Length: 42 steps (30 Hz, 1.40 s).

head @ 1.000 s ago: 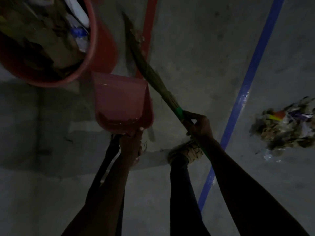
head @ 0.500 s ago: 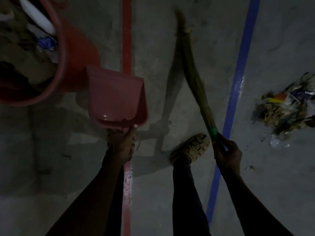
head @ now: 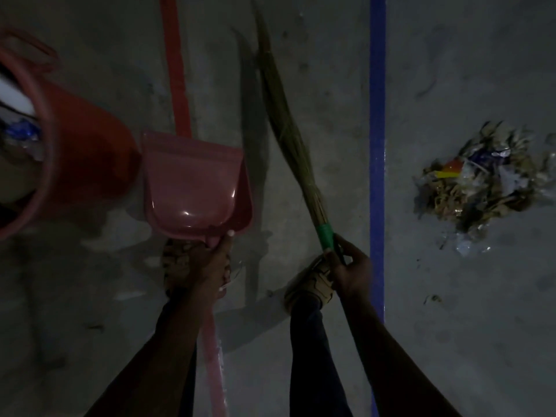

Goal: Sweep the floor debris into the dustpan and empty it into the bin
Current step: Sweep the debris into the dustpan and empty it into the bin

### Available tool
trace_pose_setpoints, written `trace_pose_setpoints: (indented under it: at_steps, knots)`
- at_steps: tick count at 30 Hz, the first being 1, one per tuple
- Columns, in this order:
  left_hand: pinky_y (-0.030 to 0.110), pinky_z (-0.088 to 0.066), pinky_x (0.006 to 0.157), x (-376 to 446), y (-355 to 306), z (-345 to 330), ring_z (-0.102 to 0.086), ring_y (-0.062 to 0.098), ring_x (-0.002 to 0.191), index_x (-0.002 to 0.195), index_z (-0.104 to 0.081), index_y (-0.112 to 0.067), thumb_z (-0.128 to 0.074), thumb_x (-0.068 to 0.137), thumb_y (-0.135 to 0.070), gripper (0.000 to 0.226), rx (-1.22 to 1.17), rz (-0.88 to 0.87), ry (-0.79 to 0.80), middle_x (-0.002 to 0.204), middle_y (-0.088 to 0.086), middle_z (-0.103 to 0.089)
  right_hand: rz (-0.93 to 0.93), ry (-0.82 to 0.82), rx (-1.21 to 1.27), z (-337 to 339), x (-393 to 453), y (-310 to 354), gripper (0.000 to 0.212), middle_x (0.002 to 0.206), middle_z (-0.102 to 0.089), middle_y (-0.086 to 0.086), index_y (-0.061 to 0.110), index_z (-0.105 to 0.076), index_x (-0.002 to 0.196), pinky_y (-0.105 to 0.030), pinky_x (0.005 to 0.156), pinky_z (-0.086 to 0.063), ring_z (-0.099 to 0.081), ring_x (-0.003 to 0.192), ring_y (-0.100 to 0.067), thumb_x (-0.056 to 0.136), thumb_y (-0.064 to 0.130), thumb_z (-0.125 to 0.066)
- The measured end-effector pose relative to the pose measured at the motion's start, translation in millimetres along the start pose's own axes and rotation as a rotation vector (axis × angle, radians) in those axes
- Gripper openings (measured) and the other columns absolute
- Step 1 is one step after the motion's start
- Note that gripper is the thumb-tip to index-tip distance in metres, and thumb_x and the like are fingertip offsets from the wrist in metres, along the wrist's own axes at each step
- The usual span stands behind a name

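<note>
My left hand [head: 207, 263] grips the handle of a pink dustpan [head: 192, 185], held level just right of the red bin [head: 78, 145]. The pan looks nearly empty, with a few specks at its back edge. The bin at the far left holds paper and plastic rubbish. My right hand [head: 350, 270] holds a grass broom [head: 288, 127] by its green-wrapped handle, with the bristles pointing up and away across the floor. A heap of mixed debris [head: 478, 185] lies on the concrete at the right, beyond the blue line.
A red floor line [head: 177, 76] runs behind the dustpan, and a blue floor line [head: 377, 145] runs between the broom and the debris. My two sandalled feet [head: 310, 284] stand under my hands. Small scraps [head: 433, 297] lie near the heap. The scene is dim.
The dustpan has drawn back from over the bin and sits level beside it. The broom has swung right and away from the bin. The view has shifted rightward.
</note>
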<state>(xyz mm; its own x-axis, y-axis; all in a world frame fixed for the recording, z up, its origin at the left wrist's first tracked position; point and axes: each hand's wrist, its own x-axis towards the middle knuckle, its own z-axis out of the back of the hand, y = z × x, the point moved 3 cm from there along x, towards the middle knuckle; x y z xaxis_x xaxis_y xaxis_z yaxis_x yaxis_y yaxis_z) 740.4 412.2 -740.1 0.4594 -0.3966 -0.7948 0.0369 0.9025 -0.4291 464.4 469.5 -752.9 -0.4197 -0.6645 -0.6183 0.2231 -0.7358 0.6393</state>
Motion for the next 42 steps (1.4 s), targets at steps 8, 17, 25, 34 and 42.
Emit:
trace_pose_setpoints:
  at_steps: [8,17,25,34,42]
  knots:
    - [0.016,-0.028,0.035,-1.1,-24.4,-35.3,-0.036,0.011,0.026,0.067,-0.047,-0.009,-0.075,0.090,-0.040,0.048,0.058,-0.103,0.056,0.048,0.005,-0.044,-0.288,-0.203,-0.018,48.0,-3.1,-34.2,0.047,0.076,-0.064,0.008,0.017,-0.053,0.140,-0.042,0.049,-0.058,-0.069,0.058,-0.029,0.096,0.027,-0.063]
    - [0.017,-0.032,0.037,-20.1,-10.4,-72.0,-0.041,0.013,0.027,0.061,-0.048,-0.011,-0.076,0.084,-0.055,0.057,0.220,-0.114,0.107,0.041,0.000,-0.045,-0.386,-0.572,-0.013,134.5,-18.1,-113.4,0.059,0.100,-0.074,-0.004,0.031,-0.056,0.134,-0.052,0.065,-0.061,-0.072,0.074,-0.028,0.081,0.057,-0.056]
    - [0.013,-0.028,0.034,-49.2,-2.8,-114.0,-0.038,0.011,0.026,0.065,-0.048,-0.010,-0.074,0.089,-0.043,0.049,0.333,-0.165,0.206,0.048,0.004,-0.045,-0.456,-0.694,0.012,169.9,-48.2,-162.9,0.058,0.094,-0.074,-0.007,0.030,-0.056,0.135,-0.048,0.069,-0.061,-0.072,0.076,-0.026,0.083,0.056,-0.056]
    - [0.013,-0.025,0.034,-58.0,-15.7,-184.3,-0.035,0.009,0.025,0.064,-0.047,-0.012,-0.074,0.091,-0.040,0.047,0.484,-0.204,0.299,0.048,0.004,-0.042,-0.267,-0.761,-0.008,179.0,-100.3,-169.1,0.038,0.099,-0.065,-0.016,-0.002,-0.064,0.125,-0.002,0.072,-0.041,-0.057,0.085,-0.012,0.088,0.007,-0.069]
    - [0.017,-0.029,0.040,-82.2,-21.9,-240.5,-0.035,0.011,0.030,0.063,-0.051,-0.014,-0.076,0.089,-0.039,0.044,0.536,-0.305,0.422,0.046,-0.002,-0.044,-0.329,-0.459,-0.135,152.9,-96.6,-203.4,0.043,0.093,-0.061,-0.006,0.017,-0.063,0.131,-0.032,0.066,-0.050,-0.057,0.076,-0.016,0.090,0.026,-0.068]
